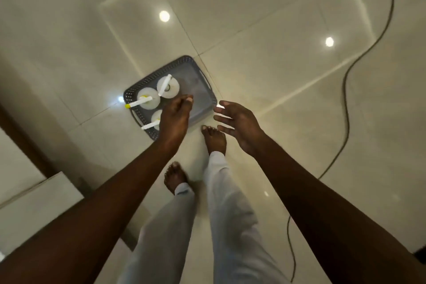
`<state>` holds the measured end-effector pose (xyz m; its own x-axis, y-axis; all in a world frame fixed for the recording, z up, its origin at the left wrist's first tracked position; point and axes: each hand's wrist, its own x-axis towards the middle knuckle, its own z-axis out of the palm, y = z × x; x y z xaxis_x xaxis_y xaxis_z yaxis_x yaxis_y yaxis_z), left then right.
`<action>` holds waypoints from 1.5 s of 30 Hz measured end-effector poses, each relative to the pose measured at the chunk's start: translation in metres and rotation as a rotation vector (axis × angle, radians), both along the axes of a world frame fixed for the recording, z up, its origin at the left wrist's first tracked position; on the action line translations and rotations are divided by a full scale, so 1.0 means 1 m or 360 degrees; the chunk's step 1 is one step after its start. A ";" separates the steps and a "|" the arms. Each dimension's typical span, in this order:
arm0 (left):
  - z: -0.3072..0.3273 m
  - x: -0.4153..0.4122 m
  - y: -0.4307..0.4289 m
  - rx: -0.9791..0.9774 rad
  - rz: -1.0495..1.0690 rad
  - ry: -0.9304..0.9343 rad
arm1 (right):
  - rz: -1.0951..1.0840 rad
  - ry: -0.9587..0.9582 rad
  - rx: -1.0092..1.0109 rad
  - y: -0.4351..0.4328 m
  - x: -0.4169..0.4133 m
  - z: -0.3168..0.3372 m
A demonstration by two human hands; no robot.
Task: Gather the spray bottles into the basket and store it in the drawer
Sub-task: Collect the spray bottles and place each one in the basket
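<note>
A grey perforated basket (202, 76) sits on the tiled floor ahead of my feet. Three white spray bottles stand upright in its left half: one at the back (171, 86), one at the left with a yellow-tipped nozzle (147, 99), and one at the front (155, 120), partly hidden by my left hand. My left hand (175, 117) hovers over the basket's middle, fingers loosely together, holding nothing. To the right of the basket's near corner, my right hand (237, 124) is open with fingers spread. The basket's right half is bare.
A dark cable (345, 90) snakes across the floor on the right. White furniture (34, 205) with a dark wooden edge stands at the lower left. My bare feet (214, 138) stand just in front of the basket. Ceiling lights reflect off the glossy tiles.
</note>
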<state>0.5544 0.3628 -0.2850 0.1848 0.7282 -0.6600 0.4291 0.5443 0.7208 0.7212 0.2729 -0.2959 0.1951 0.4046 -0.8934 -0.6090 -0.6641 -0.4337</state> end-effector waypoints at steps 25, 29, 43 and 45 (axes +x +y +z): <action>-0.030 0.157 -0.386 -0.0145 -0.1322 0.0132 | -0.1610 0.0070 -0.0516 -0.508 0.030 -0.033; -0.079 0.200 -0.453 -0.0152 -0.1410 0.0192 | -0.1703 0.0151 -0.0623 -0.579 0.066 -0.086; -0.237 0.278 -0.586 -0.0037 -0.1829 0.0367 | -0.1621 0.0292 -0.0813 -0.687 0.142 -0.250; -0.250 0.281 -0.593 -0.0022 -0.1868 0.0383 | -0.1627 0.0347 -0.0793 -0.691 0.142 -0.266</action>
<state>0.8354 -0.2300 -0.5349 0.6021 0.1905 -0.7753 0.7923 -0.2624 0.5508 0.8636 -0.4179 -0.5621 0.0503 -0.2597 -0.9644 -0.9901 0.1135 -0.0822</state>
